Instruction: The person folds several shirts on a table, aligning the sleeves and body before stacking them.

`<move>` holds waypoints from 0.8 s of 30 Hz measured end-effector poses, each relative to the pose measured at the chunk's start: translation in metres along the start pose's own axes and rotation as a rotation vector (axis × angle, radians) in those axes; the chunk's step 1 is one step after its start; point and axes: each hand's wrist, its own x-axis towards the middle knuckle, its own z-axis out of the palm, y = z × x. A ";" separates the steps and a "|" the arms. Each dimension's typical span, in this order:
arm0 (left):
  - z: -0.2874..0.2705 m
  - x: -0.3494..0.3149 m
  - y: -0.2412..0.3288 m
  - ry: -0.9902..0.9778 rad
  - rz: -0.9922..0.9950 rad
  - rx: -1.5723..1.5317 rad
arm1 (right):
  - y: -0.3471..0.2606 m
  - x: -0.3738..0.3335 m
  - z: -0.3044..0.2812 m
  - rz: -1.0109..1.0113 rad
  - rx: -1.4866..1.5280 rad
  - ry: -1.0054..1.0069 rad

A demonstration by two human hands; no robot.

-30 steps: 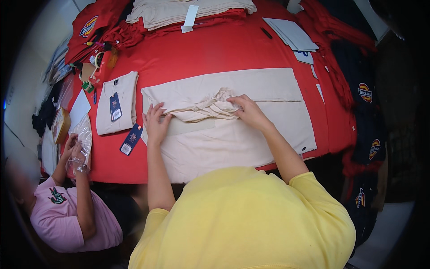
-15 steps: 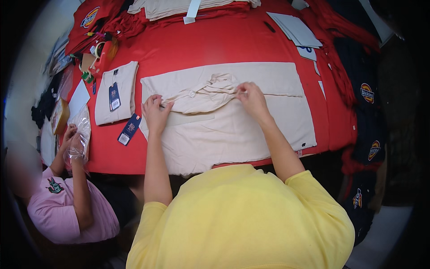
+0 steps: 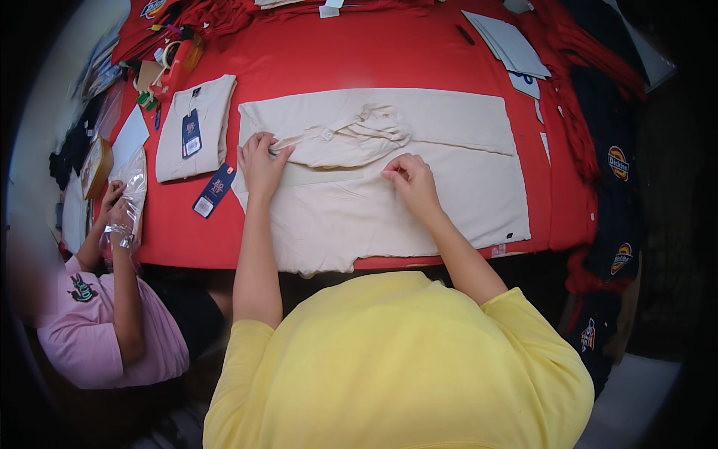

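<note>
A: Where is the garment lying?

B: The cream garment point(image 3: 351, 217) is spread across the centre of the frame, on the red-covered tabletop point(image 3: 374, 63). Its bunched part point(image 3: 351, 142), with a pale button point(image 3: 327, 135), lies just above the middle.

A: And what has just changed?

B: The right hand point(image 3: 416, 187). Half a second ago it was at the right end of that bunched part; now it is lower, just below the folds and over the flat cloth. The bunched part also lies broader than the twisted strip it was a second ago.

A: And the left hand point(image 3: 262, 166)?

B: Still at the left end of the bunch, thumb and fingers near each other. The grip looks narrow, but I can't tell whether cloth is caught in it.

A: The right grip?

B: Narrow too, fingers curled toward the thumb. Whether it pinches any fabric, I can't tell.

A: So what does the change mean for the work?

B: My judgement: the spreading is partly done. The left portion looks flatter, while the right end is rumpled.

A: Anything close by?

B: A folded cream garment point(image 3: 213, 123) left of centre, with a loose dark blue tag point(image 3: 214, 191) just below it.
</note>
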 end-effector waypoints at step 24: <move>-0.023 -0.009 -0.016 -0.284 0.081 -0.150 | -0.031 -0.011 0.037 -0.228 -0.229 -0.148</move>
